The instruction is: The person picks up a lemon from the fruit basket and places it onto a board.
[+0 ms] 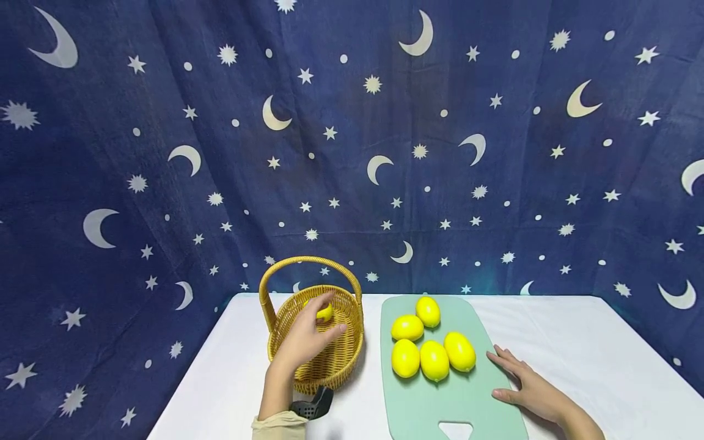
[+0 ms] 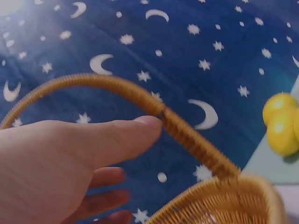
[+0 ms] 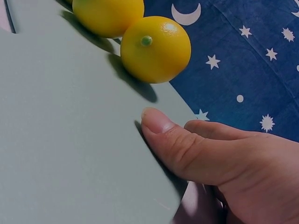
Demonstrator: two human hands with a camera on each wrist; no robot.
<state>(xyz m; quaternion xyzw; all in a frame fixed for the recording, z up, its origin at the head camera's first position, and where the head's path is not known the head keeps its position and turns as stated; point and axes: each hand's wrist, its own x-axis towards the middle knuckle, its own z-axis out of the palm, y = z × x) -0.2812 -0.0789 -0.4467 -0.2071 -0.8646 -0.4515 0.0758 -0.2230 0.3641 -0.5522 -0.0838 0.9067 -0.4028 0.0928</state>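
Over the wicker basket [image 1: 337, 366] hovers my left hand [image 1: 305, 339], its thumb spread apart from the fingers and nothing held. Behind those fingers a yellow lemon [image 1: 326, 313] lies in the basket, partly hidden. In the left wrist view the thumb appears in front of the basket's handle [image 2: 196, 144]; whether they touch I cannot tell. My right hand [image 1: 530, 388] rests at the right edge of the pale green cutting board [image 1: 434, 406], fingers extended. Several lemons [image 1: 434, 360] sit grouped on the board; one lemon [image 3: 155, 50] shows beyond the thumb in the right wrist view.
A white cloth [image 1: 220, 379] covers the table under the basket and board. Behind it hangs a dark blue curtain [image 1: 352, 183] with moons and stars. The basket's arched handle stands upright, and the board has a cutout [image 1: 455, 430] at its near end.
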